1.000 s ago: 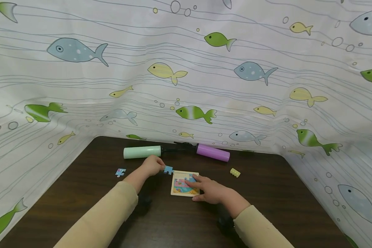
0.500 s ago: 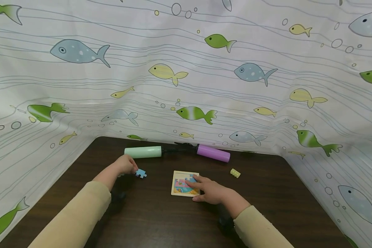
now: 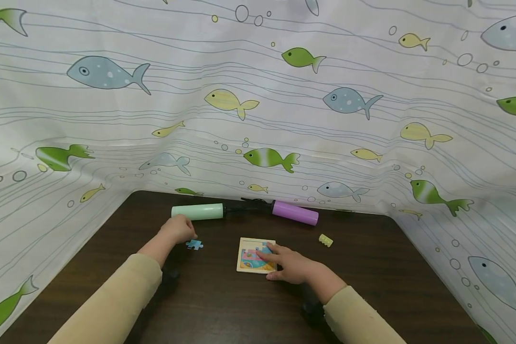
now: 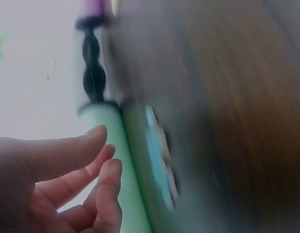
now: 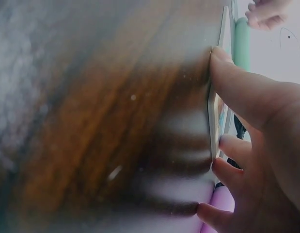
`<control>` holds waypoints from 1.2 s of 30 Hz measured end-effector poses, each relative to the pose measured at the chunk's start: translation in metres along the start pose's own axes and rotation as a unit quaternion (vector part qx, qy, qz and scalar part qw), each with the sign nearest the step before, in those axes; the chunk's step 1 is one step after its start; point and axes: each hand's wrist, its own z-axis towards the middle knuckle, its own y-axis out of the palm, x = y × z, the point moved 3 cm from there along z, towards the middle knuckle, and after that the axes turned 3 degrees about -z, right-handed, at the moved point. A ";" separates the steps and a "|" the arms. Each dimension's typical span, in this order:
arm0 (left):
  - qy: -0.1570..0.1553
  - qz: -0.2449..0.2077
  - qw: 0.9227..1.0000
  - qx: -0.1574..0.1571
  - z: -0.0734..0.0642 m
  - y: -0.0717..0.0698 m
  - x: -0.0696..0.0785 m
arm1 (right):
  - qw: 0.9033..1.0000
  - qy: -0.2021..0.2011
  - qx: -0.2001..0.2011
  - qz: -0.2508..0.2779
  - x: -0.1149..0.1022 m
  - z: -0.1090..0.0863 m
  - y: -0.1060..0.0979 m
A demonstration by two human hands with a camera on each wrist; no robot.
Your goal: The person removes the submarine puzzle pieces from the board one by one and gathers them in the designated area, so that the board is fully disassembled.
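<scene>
Moved off blue jigsaw piece [image 3: 194,245]: left hand [image 3: 176,229], thumb and fingers apart, unladen.
Piece just right of it; puzzle board [image 3: 250,244] farther right, right hand [image 3: 294,263] spread on it.

Puzzle board [image 3: 250,257]: part-hidden by right hand [image 3: 290,263].
Blue piece [image 4: 157,158]: blurred, left wrist view.
Left sleeve [image 3: 116,296]: cropped, head view.
</scene>
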 end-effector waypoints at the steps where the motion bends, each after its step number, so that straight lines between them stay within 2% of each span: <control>1: 0.007 -0.002 1.000 0.000 0.001 0.003 0.007 | 1.000 0.000 0.000 -0.001 0.000 0.000 0.000; 4: 0.028 -0.014 0.999 -0.003 0.007 0.019 0.031 | 1.000 -0.001 0.002 -0.004 0.001 0.001 0.001; 10: 0.057 -0.018 0.998 -0.005 0.017 0.063 0.086 | 1.000 -0.010 0.006 -0.013 0.002 0.003 0.002; 16: 0.063 -0.035 0.997 -0.040 0.020 0.103 0.122 | 1.000 -0.020 0.010 -0.011 0.003 0.003 0.001; 22: 0.050 -0.046 0.996 -0.049 0.019 0.122 0.135 | 1.000 -0.020 0.010 -0.002 0.006 0.001 0.002; 27: 0.046 -0.032 0.997 -0.056 0.016 0.125 0.142 | 1.000 -0.021 0.012 0.009 0.007 -0.001 0.004; 36: 0.028 -0.054 0.995 -0.073 0.017 0.132 0.146 | 0.999 -0.012 0.004 0.050 0.006 -0.016 0.001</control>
